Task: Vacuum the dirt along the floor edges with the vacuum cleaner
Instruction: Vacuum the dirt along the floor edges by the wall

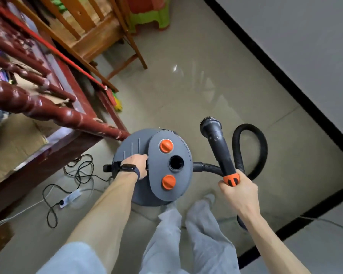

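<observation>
The grey vacuum cleaner point(145, 143) sits low in front of the person's legs point(186, 234), just beside the corner of a dark red wooden bed frame point(53, 111); whether it rests on the floor point(196, 86) or is lifted cannot be told. The left hand point(136, 162), with a dark watch point(128, 168) on its wrist, has its fingers curled round the handle on top of the cleaner. The right hand point(239, 192) has its fingers closed round the orange grip of the black suction tube point(216, 139), whose round brush head points away from the person, clear of the tiles. A black ribbed hose point(263, 143) loops from the cleaner's side behind the tube. A black skirting strip point(285, 82) runs along the floor edge at the right. A power strip point(71, 197) and tangled black cord point(52, 212) lie on the floor at the left.
</observation>
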Demonstrator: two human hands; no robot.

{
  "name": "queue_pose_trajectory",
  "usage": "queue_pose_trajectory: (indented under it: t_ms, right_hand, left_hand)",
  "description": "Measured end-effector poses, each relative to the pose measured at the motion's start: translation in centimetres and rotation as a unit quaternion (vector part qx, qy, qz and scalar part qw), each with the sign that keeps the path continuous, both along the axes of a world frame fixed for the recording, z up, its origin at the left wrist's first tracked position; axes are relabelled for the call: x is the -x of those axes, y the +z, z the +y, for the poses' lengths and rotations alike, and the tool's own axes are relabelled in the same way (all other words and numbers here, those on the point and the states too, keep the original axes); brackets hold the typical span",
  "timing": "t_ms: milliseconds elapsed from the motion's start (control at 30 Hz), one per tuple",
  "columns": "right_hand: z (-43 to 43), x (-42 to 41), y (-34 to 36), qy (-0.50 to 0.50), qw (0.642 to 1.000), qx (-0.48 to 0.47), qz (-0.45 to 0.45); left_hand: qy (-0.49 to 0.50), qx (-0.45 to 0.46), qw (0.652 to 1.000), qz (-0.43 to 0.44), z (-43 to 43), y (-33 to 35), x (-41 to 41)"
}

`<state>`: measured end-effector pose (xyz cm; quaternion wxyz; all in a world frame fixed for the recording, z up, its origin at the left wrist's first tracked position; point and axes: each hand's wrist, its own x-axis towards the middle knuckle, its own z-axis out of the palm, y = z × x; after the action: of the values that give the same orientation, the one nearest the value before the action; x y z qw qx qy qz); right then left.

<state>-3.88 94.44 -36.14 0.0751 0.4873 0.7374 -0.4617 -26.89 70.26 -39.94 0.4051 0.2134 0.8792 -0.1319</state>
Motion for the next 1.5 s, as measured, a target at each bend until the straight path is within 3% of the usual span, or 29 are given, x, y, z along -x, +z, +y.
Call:
queue_pose_trajectory:
  t_ms: [233, 400, 800, 933, 1133, 1333, 1500]
  right_hand:
    - [4.9, -2.5, -0.2, -0.086, 0.996, 0.004, 0.023]
    - [8.3, -2.5, -1.0, -0.091, 0.996, 0.005, 0.019]
    - [11.7, 0.4, -3.8, -0.313, 0.949, 0.012, 0.038]
    - [10.4, 2.2, -4.2, -0.429, 0.901, 0.022, 0.052]
    - [7.4, 5.5, -3.6, -0.591, 0.792, 0.106, 0.112]
    - [3.9, 7.0, -1.6, -0.627, 0.750, 0.135, 0.166]
    - [2.3, 5.5, 0.8, -0.708, 0.639, 0.154, 0.260]
  left_hand:
    - [-0.011, -0.028, 1.000, -0.001, 9.5, -2.4, 2.2]
    - [-0.108, -0.047, 0.993, 0.016, 18.4, -2.4, 4.2]
    - [-0.360, -0.048, 0.931, 0.045, 33.2, -3.0, 10.0]
    - [-0.410, -0.064, 0.907, 0.067, 34.9, -3.0, 12.2]
    - [-0.481, -0.071, 0.872, 0.059, 33.3, -2.8, 14.6]
    - [-0.597, -0.059, 0.798, 0.065, 30.6, -2.3, 14.8]
    - [-0.670, -0.035, 0.735, 0.095, 28.4, -1.6, 13.2]
